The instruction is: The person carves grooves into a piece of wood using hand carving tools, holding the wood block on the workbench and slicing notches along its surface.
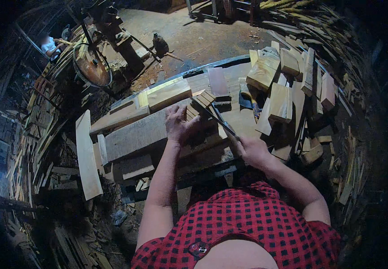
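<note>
My left hand [181, 124] is closed around a small wooden piece with dark stripes or grooves [204, 97], its thumb and fingers pressed against the wood. In my right hand [254, 153] is the handle of a long, narrow, dark metal tool [218, 117]. The tool slants up and left, and its far end meets the striped piece. Whether it is a file or a blade I cannot tell. Beneath my left hand lies a long grey-brown plank [135, 135]. Farther back, a thick pale beam [170, 93] rests beside a flat pinkish board [218, 82].
Wooden blocks [281, 102] are piled on the bench's right side. A pale board [87, 154] juts past its left end. A round caged fan [92, 65] stands beyond, with another person [50, 47] far left. Scrap slats [310, 20] lie heaped along the back right.
</note>
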`<state>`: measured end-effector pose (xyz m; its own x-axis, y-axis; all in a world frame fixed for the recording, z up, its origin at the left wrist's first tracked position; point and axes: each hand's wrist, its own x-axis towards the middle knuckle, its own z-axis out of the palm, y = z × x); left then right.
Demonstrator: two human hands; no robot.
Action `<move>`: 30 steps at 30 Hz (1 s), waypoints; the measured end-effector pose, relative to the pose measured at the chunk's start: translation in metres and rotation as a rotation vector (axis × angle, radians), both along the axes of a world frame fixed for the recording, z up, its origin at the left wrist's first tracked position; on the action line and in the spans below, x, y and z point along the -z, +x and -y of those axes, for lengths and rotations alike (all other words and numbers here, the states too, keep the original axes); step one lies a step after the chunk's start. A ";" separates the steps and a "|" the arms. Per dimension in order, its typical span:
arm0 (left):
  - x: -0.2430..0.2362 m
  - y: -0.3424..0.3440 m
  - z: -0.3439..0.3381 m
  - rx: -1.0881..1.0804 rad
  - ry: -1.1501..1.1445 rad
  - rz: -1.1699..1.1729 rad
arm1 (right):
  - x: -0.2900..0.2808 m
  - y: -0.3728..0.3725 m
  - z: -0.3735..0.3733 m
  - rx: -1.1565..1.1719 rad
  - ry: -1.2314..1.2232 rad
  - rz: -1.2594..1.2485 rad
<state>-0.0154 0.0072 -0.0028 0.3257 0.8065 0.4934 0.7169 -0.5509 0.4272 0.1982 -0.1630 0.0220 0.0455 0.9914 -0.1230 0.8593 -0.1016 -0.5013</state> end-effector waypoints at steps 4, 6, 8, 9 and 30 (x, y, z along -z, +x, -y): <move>-0.005 0.007 -0.002 0.037 0.046 -0.026 | 0.009 -0.021 -0.081 -0.004 0.118 0.026; -0.006 0.007 0.000 0.015 -0.039 -0.023 | 0.002 -0.031 -0.093 0.010 0.158 -0.031; -0.002 0.007 0.000 0.019 -0.032 -0.009 | 0.000 -0.033 -0.094 -0.027 0.094 0.060; 0.000 0.007 -0.001 0.025 0.002 -0.002 | 0.000 -0.030 -0.085 -0.024 0.095 0.059; 0.001 0.003 -0.001 0.008 0.026 0.019 | 0.006 -0.019 -0.046 0.027 0.072 -0.032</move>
<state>-0.0124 0.0086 -0.0041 0.3228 0.7907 0.5202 0.7043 -0.5678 0.4260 0.1792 -0.1166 0.0155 0.0699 0.9961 -0.0533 0.8401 -0.0876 -0.5354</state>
